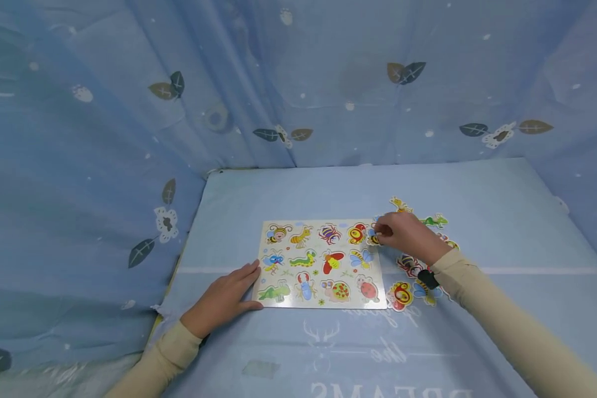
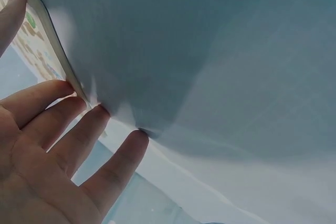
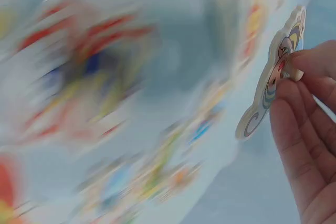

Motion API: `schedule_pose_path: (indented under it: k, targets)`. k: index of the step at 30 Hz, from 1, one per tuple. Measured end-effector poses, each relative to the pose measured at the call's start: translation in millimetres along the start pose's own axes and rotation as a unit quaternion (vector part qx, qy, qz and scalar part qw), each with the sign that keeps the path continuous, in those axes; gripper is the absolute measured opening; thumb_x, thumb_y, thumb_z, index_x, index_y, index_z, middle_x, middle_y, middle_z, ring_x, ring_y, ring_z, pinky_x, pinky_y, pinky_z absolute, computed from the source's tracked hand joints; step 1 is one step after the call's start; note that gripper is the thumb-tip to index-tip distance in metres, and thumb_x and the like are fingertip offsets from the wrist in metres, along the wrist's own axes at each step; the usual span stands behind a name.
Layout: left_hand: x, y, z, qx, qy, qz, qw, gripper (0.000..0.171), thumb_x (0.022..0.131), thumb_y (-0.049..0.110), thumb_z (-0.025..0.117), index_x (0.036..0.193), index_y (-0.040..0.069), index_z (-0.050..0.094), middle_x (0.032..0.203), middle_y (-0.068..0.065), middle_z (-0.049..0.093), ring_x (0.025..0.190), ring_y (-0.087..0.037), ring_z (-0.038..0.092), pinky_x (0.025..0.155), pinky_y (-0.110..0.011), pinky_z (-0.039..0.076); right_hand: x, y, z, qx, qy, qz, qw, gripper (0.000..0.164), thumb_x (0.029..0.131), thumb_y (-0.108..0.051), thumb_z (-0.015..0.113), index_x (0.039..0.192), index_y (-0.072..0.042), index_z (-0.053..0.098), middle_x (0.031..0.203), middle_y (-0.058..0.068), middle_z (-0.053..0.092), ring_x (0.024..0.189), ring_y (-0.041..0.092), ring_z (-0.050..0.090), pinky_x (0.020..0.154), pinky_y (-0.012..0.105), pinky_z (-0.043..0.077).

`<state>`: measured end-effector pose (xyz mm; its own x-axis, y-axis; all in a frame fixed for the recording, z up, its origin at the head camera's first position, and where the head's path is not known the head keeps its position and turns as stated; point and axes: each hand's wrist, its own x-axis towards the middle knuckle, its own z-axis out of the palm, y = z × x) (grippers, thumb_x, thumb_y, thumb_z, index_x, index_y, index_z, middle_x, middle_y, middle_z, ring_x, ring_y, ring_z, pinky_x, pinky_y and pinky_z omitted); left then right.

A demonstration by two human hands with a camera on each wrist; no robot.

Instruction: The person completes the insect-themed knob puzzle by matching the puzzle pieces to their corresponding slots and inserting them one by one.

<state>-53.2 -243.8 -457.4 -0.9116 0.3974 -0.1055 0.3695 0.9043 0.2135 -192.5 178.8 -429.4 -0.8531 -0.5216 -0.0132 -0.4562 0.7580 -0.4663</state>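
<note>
A flat insect puzzle board [image 1: 295, 302] lies on the table, printed with rows of bright insects. My left hand [image 1: 224, 298] rests at its left edge; in the left wrist view the fingers [image 2: 118, 169] are extended, some touching the board's side [image 2: 56, 43]. Over the board's upper right corner, my right hand [image 1: 409, 235] pinches a striped bee puzzle piece [image 3: 269, 87] by its small wooden knob [image 3: 294, 72]. The piece is tilted in the right wrist view. In the head view the fingers partly cover it.
Loose insect pieces lie in a group right of the board, among them a red-and-yellow one [image 1: 400, 296], a spider [image 1: 408, 264], a green one [image 1: 435, 220] and a yellow one [image 1: 400, 204]. My right forearm passes over part of them. Blue patterned curtains [image 1: 328, 83] hang behind and at the sides.
</note>
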Motion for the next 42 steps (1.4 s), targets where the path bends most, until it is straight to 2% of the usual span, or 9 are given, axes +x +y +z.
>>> schedule_pose_path:
  k: [5, 9, 12, 16, 22, 31, 35, 39, 42]
  targets:
    - [5.3, 2.8, 4.0, -0.011, -0.009, -0.007, 0.9999, 0.086, 0.083, 0.043, 0.084, 0.15, -0.001, 0.051, 0.162, -0.013, 0.046, 0.145, -0.035, 0.051, 0.109, -0.053, 0.051, 48.4, -45.9, 23.1, -0.003, -0.02, -0.082, 0.996, 0.009, 0.094, -0.005, 0.073, 0.092, -0.012, 0.079, 0.088, -0.001, 0.074, 0.073, 0.009, 0.06, 0.071, 0.029, 0.054]
    - [10.8, 5.9, 9.3, -0.016, -0.014, -0.001, 0.9998, 0.086, 0.084, 0.044, 0.083, 0.151, 0.0, 0.051, 0.162, -0.013, 0.045, 0.145, -0.035, 0.051, 0.109, -0.053, 0.051, 86.9, -80.2, 52.5, -0.029, -0.04, -0.137, 0.989, 0.022, 0.096, -0.005, 0.068, 0.075, -0.014, 0.069, 0.071, -0.005, 0.06, 0.065, 0.008, 0.044, 0.066, 0.026, 0.042]
    - [14.1, 8.3, 12.3, -0.016, -0.015, 0.007, 0.9997, 0.086, 0.085, 0.045, 0.083, 0.151, 0.0, 0.051, 0.162, -0.013, 0.045, 0.144, -0.035, 0.051, 0.108, -0.053, 0.051, 108.7, -96.7, 71.5, -0.044, -0.041, -0.154, 0.986, 0.031, 0.098, -0.005, 0.065, 0.069, -0.015, 0.059, 0.065, -0.005, 0.049, 0.063, 0.008, 0.037, 0.063, 0.025, 0.036]
    - [16.2, 12.5, 13.4, -0.02, -0.017, 0.013, 0.9996, 0.086, 0.085, 0.044, 0.083, 0.151, -0.001, 0.051, 0.162, -0.015, 0.046, 0.144, -0.036, 0.052, 0.108, -0.053, 0.051, 127.6, -107.9, 87.8, -0.046, -0.029, -0.152, 0.987, 0.038, 0.101, -0.008, 0.064, 0.065, -0.018, 0.054, 0.063, -0.006, 0.048, 0.059, 0.007, 0.038, 0.059, 0.022, 0.036]
    - [20.6, 17.1, 14.2, -0.013, -0.019, 0.021, 0.9995, 0.085, 0.085, 0.045, 0.083, 0.15, -0.001, 0.052, 0.162, -0.014, 0.045, 0.144, -0.035, 0.052, 0.108, -0.053, 0.051, 136.5, -110.2, 96.3, -0.049, -0.034, -0.121, 0.991, 0.039, 0.103, -0.009, 0.061, 0.066, -0.018, 0.055, 0.063, -0.005, 0.048, 0.058, 0.009, 0.038, 0.059, 0.022, 0.037]
    - [22.1, 19.2, 11.2, -0.003, -0.014, 0.032, 0.9994, 0.086, 0.084, 0.047, 0.082, 0.15, 0.001, 0.052, 0.162, -0.013, 0.046, 0.144, -0.034, 0.052, 0.107, -0.053, 0.052, 137.9, -115.1, 99.6, -0.063, -0.038, -0.1, 0.992, 0.025, 0.102, -0.009, 0.064, 0.078, -0.013, 0.073, 0.074, -0.003, 0.065, 0.062, 0.008, 0.048, 0.061, 0.021, 0.044]
    - [22.7, 17.1, 10.2, -0.008, -0.021, 0.026, 0.9994, 0.087, 0.084, 0.047, 0.083, 0.151, 0.002, 0.052, 0.162, -0.012, 0.045, 0.145, -0.034, 0.051, 0.107, -0.053, 0.052, 138.9, -116.1, 101.1, -0.055, -0.034, -0.093, 0.994, 0.028, 0.102, -0.01, 0.064, 0.075, -0.012, 0.071, 0.07, -0.003, 0.061, 0.06, 0.008, 0.044, 0.059, 0.02, 0.041]
    - [21.8, 13.1, 9.6, -0.011, -0.025, 0.019, 0.9995, 0.088, 0.082, 0.046, 0.084, 0.151, 0.001, 0.052, 0.162, -0.013, 0.046, 0.145, -0.034, 0.051, 0.107, -0.054, 0.052, 139.5, -119.2, 103.2, -0.041, -0.027, -0.103, 0.994, 0.032, 0.103, -0.009, 0.063, 0.072, -0.011, 0.067, 0.066, -0.003, 0.055, 0.059, 0.008, 0.041, 0.059, 0.02, 0.039]
    - [20.4, 10.2, 9.4, -0.018, -0.028, 0.015, 0.9993, 0.088, 0.083, 0.046, 0.084, 0.151, 0.001, 0.052, 0.162, -0.013, 0.045, 0.145, -0.035, 0.05, 0.108, -0.055, 0.051, 138.1, -121.7, 104.1, -0.033, -0.031, -0.113, 0.993, 0.031, 0.104, -0.009, 0.061, 0.075, -0.01, 0.069, 0.067, -0.004, 0.056, 0.06, 0.008, 0.043, 0.06, 0.021, 0.04]
